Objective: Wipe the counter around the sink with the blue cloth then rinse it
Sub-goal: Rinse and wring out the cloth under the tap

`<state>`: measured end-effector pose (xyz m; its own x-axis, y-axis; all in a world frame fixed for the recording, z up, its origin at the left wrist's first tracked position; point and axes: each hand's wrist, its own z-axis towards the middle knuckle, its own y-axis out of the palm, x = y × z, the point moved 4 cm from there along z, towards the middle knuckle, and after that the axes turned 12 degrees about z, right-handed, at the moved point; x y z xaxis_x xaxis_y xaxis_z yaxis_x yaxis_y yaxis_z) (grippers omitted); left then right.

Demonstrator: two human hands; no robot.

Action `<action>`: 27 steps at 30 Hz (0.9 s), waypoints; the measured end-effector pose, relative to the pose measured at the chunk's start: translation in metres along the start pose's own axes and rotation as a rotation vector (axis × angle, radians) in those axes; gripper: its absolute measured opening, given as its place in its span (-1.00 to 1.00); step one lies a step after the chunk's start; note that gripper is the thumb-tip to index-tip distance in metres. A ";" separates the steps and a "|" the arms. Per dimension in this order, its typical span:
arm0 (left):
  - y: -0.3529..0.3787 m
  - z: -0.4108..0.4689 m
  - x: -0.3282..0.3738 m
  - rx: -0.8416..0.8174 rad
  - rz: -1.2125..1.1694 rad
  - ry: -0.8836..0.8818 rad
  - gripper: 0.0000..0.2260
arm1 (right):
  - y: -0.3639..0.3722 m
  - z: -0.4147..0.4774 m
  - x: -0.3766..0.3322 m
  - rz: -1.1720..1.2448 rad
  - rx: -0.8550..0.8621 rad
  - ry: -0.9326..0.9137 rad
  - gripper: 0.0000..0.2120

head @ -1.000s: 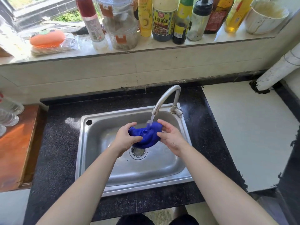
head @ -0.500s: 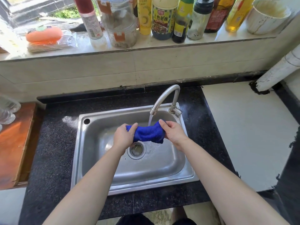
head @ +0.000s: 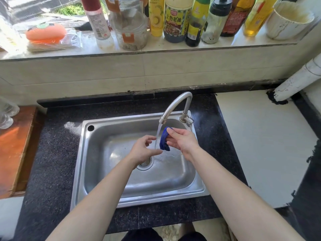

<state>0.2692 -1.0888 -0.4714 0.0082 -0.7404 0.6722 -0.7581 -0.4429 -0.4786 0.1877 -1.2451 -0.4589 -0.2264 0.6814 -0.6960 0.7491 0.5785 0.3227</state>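
Sink [head: 78, 162], tap [head: 175, 103] running: right hand [head: 182, 141] pinches cloth [head: 164, 140] beside stream, left hand [head: 142, 150] loose, empty; wet one-hand grip may drop it onto drain [head: 145, 164].

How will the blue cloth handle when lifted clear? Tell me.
Probably floppy: the blue cloth hangs bunched and limp from the right hand. Likely heavy for its size and dripping, since the water stream runs beside it.

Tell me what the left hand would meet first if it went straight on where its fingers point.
The left hand would likely meet the water stream first, then the blue cloth held by the right hand; depth is unclear.
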 end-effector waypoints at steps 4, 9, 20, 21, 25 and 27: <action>0.010 0.000 0.010 0.005 0.001 0.075 -0.49 | -0.004 -0.008 -0.016 -0.200 0.013 -0.043 -0.81; 0.010 0.013 0.012 0.193 0.059 0.082 -0.92 | -0.010 -0.010 -0.022 -0.223 0.063 -0.148 -0.87; 0.017 0.008 -0.001 0.065 -0.009 0.093 -0.52 | -0.002 -0.003 -0.013 -0.259 0.006 -0.045 -0.77; 0.015 0.008 0.000 0.092 0.001 0.103 -0.61 | -0.003 -0.003 -0.012 -0.254 -0.011 -0.037 -0.76; 0.007 0.013 -0.005 0.119 -0.001 0.104 -0.95 | -0.011 -0.004 -0.012 -0.234 -0.076 -0.004 -0.80; 0.005 0.013 -0.005 0.098 0.015 0.124 -0.95 | -0.012 -0.002 -0.010 -0.227 -0.108 0.011 -0.84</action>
<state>0.2742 -1.0937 -0.4848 -0.0878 -0.6816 0.7265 -0.6903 -0.4842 -0.5377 0.1790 -1.2578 -0.4545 -0.3884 0.5333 -0.7515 0.6076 0.7613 0.2263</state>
